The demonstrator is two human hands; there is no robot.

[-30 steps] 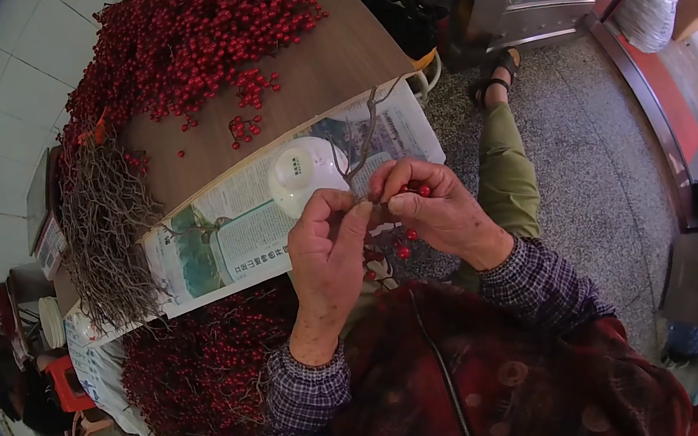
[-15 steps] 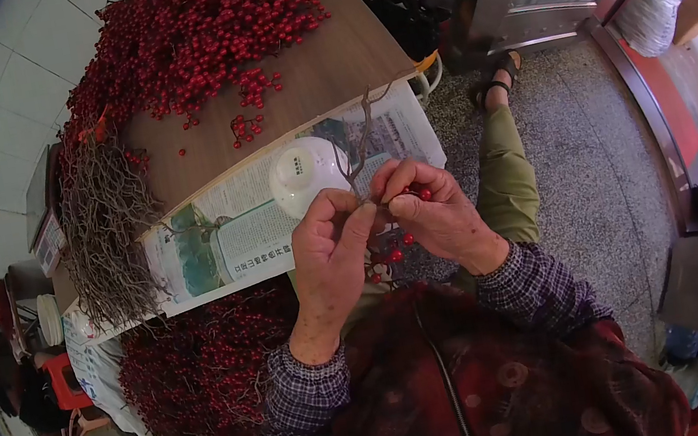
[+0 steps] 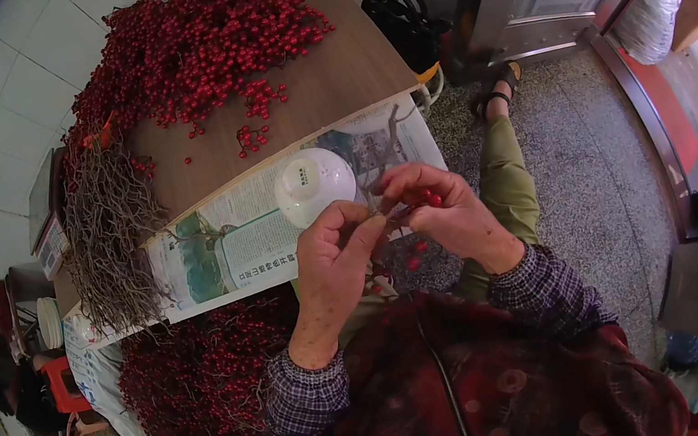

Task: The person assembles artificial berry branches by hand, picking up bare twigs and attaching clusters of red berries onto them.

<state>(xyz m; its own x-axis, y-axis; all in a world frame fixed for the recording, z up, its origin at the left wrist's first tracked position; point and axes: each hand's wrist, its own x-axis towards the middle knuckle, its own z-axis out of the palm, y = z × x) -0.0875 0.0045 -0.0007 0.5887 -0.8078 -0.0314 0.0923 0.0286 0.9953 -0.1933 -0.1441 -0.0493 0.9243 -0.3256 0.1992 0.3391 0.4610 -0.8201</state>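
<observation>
My left hand (image 3: 336,276) pinches a thin brown branch, thumb against forefinger. My right hand (image 3: 459,223) meets it at the fingertips, also closed on the berry branch; red berries (image 3: 431,198) show between its fingers. The branch's bare forked end (image 3: 393,132) rises beyond the hands, while a few more red berries (image 3: 415,255) hang below them, blurred. Just past my left fingertips, an upturned white bowl (image 3: 328,192) rests on a newspaper (image 3: 267,250). The exact pinch point is partly hidden by the fingers.
A large heap of red berry stems (image 3: 201,49) covers the back of the wooden table (image 3: 317,85). Their brown stalks (image 3: 107,231) stick out at the left. Another berry heap (image 3: 201,381) lies below the table edge. A red stool (image 3: 63,384) stands at far left.
My right hand has shifted slightly right and down, its fingers a little farther from the left. The branch's bare end has tilted to the right, and the hanging berries have moved.
</observation>
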